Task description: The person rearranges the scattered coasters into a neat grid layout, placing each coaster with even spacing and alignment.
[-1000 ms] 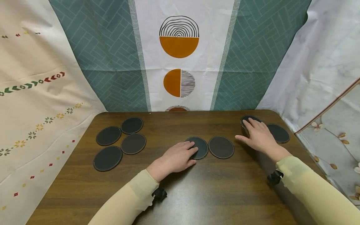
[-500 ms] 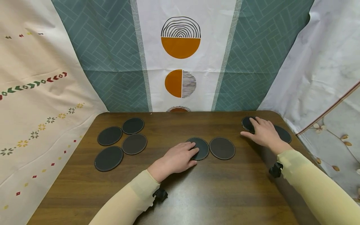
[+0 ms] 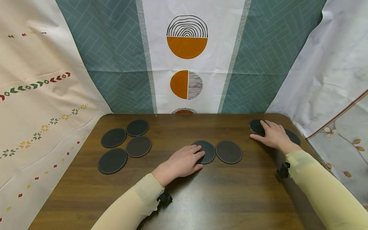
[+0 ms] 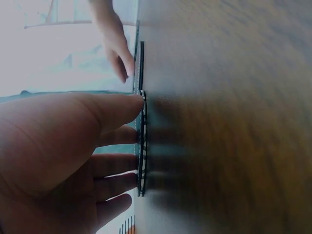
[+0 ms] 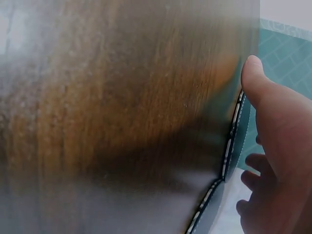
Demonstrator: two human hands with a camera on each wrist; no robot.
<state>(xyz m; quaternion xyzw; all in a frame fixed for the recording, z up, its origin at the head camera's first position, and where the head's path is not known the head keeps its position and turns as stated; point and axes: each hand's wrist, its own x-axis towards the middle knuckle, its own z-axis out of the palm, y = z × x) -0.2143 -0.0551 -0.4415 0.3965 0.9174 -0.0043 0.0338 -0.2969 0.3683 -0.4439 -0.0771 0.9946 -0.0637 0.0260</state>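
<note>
My left hand (image 3: 182,161) lies with its fingers on a dark round coaster (image 3: 209,151) near the table's middle. In the left wrist view its thumb (image 4: 122,107) touches the coaster's stitched edge. A brownish coaster (image 3: 229,152) sits just right of that one. At the back right, my right hand (image 3: 274,135) is over two more coasters, the left one (image 3: 255,127) mostly showing, the right one (image 3: 294,136) partly hidden. Its thumb (image 5: 253,80) points out straight in the right wrist view. Whether the right fingertips touch a coaster, I cannot tell.
Several coasters (image 3: 113,138) lie flat in a cluster on the left of the brown wooden table (image 3: 218,198). A teal and white patterned cloth (image 3: 123,80) hangs behind the table. Pale cloths hang along both sides.
My right hand has shifted slightly rightward over the back right coasters, uncovering more of the left one. The left hand stays on its coaster. The head view has turned slightly.
</note>
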